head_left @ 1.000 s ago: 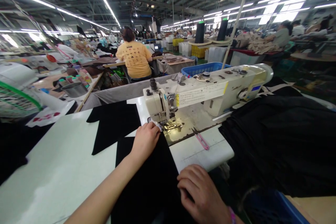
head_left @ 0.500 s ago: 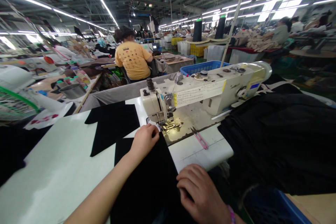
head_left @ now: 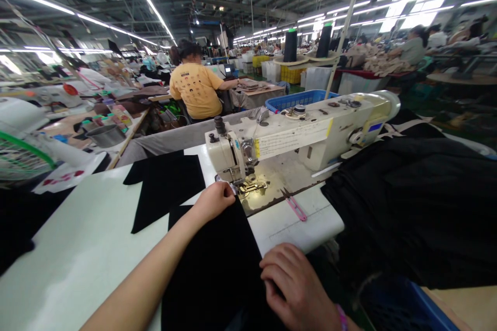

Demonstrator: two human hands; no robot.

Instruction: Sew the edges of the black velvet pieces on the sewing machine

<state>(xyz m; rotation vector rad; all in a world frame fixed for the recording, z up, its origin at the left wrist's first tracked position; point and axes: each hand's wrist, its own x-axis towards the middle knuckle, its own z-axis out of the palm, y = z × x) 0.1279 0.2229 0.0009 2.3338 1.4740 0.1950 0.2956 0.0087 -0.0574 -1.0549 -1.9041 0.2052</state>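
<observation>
A strip of black fabric [head_left: 217,264] runs from the table's near edge up to the presser foot [head_left: 248,186] of a cream sewing machine [head_left: 295,137]. My left hand [head_left: 213,200] rests on the far end of the strip, just left of the foot, its fingers curled down onto the cloth. My right hand [head_left: 297,284] pinches the near right edge of the same strip at the table's front, fingers bent. A second black piece [head_left: 165,186] lies flat to the left on the white table [head_left: 85,248].
Pink thread snips [head_left: 295,208] lie right of the needle plate. A heap of black cloth [head_left: 415,207] fills the right side, above a blue bin [head_left: 423,305]. A person in a yellow shirt [head_left: 196,90] sits ahead with their back turned. A green-rimmed fan [head_left: 23,152] stands left.
The view has shifted slightly, so everything sits a little further left. Both hands keep their hold on the black strip; my left hand has closed in a little toward the presser foot.
</observation>
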